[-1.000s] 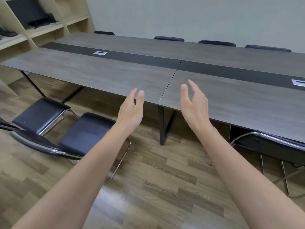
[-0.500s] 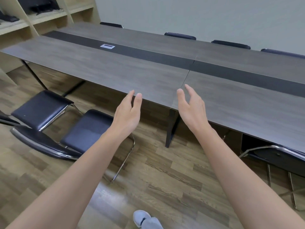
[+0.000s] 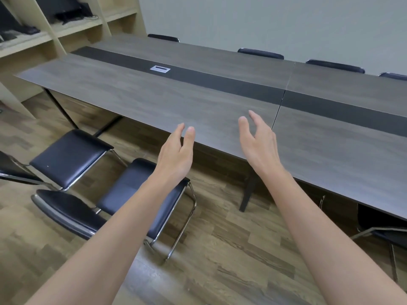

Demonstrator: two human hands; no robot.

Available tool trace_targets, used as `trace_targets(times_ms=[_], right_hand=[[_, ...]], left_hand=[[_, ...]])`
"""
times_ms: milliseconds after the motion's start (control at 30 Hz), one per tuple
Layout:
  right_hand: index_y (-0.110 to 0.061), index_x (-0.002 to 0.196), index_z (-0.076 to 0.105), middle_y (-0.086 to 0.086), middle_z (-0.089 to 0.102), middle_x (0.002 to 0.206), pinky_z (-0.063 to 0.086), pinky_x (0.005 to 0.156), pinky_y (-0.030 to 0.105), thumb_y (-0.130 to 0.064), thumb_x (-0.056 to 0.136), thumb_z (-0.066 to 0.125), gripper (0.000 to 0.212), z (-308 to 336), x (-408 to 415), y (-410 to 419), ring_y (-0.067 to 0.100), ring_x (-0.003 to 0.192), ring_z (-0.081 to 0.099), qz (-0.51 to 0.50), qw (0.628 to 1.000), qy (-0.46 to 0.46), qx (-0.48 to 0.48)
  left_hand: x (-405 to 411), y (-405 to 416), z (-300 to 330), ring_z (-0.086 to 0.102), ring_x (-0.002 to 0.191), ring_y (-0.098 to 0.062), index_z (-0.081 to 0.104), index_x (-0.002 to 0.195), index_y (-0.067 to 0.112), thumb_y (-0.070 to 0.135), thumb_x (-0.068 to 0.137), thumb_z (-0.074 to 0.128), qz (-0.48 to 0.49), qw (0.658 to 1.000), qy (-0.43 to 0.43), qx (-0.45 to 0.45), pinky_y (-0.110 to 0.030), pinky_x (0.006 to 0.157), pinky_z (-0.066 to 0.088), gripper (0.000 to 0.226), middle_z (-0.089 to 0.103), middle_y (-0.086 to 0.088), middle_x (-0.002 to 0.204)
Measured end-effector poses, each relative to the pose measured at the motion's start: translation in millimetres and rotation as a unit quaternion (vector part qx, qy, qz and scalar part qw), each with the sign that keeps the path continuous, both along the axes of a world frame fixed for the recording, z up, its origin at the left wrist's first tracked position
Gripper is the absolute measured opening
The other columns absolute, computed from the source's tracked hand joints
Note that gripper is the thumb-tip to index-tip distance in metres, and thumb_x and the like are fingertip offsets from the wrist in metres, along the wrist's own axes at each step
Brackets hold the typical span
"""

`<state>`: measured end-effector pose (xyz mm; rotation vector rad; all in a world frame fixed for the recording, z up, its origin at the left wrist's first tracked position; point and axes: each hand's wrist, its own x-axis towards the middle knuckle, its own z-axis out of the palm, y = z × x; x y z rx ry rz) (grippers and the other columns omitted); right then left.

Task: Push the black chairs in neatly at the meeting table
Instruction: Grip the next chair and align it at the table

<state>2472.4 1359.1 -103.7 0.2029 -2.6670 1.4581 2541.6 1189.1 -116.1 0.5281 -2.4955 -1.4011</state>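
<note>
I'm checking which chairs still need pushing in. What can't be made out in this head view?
- Near chair: the left forearm hides part of its seat.
- Left chair: its back is cut by the left edge.
- Right chair: mostly under the table and cut by the right edge.
- Far chairs: only the back tops show.

Seven black chairs [image 3: 141, 190], two hands [image 3: 176, 155].
</note>
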Motion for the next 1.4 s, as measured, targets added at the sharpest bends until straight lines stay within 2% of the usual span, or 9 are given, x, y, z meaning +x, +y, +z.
trace_targets(times_ms=[233,400,567,833,1167,1400], right_hand=[[-0.021,0.152,0.039,-0.005,0.038,0.157,0.021,0.117,0.03,-0.046,0.104,0.037,0.054,-6,7,-75,0.012,0.146,0.03,-0.022,1.0,0.006,-0.002],[-0.021,0.15,0.041,-0.005,0.041,0.155,0.023,0.114,0.026,-0.045,0.104,0.038,0.052,-13,34,-140,0.011,0.144,0.033,-0.062,0.998,0.028,-0.006],[-0.02,0.148,0.045,-0.005,0.044,0.153,0.025,0.116,0.029,-0.044,0.103,0.039,0.051,-22,71,-209,0.011,0.142,0.036,-0.1,0.995,0.017,-0.017],[-0.019,0.147,0.047,-0.004,0.045,0.152,0.026,0.117,0.03,-0.042,0.103,0.04,0.05,-24,104,-301,0.012,0.142,0.037,-0.107,0.994,0.019,-0.022],[-0.02,0.146,0.048,-0.005,0.046,0.152,0.025,0.116,0.028,-0.042,0.103,0.041,0.049,-18,94,-382,0.01,0.142,0.037,-0.106,0.994,0.018,-0.036],[-0.02,0.147,0.047,-0.005,0.044,0.153,0.026,0.116,0.027,-0.043,0.103,0.041,0.049,-13,59,-419,0.01,0.142,0.037,-0.102,0.994,0.022,-0.037]], left_hand=[[-5,-75,1,0.027,0.147,-0.008,0.031,0.156,0.023,0.055,0.104,0.03,-0.018,1.0,0.015,0.007,-0.028,0.117,0.021,0.061,0.034,0.008,0.159],[15,-142,-5,0.025,0.147,-0.007,0.03,0.156,0.021,0.053,0.104,0.03,-0.06,0.998,0.013,0.003,-0.024,0.115,0.018,0.061,0.032,0.008,0.16],[47,-215,-12,0.025,0.147,-0.007,0.029,0.157,0.022,0.055,0.104,0.031,-0.095,0.995,-0.004,-0.013,-0.024,0.116,0.018,0.062,0.031,0.009,0.161],[91,-318,-14,0.025,0.147,-0.005,0.026,0.157,0.024,0.056,0.103,0.031,-0.091,0.996,-0.004,0.003,-0.032,0.121,0.02,0.063,0.029,0.011,0.161],[95,-401,-8,0.026,0.146,-0.003,0.027,0.157,0.028,0.057,0.103,0.032,-0.07,0.997,0.003,0.03,-0.029,0.12,0.02,0.062,0.03,0.014,0.16],[54,-434,0,0.026,0.146,-0.003,0.027,0.157,0.027,0.058,0.102,0.031,-0.073,0.997,0.012,0.022,-0.031,0.121,0.02,0.063,0.03,0.014,0.16]])
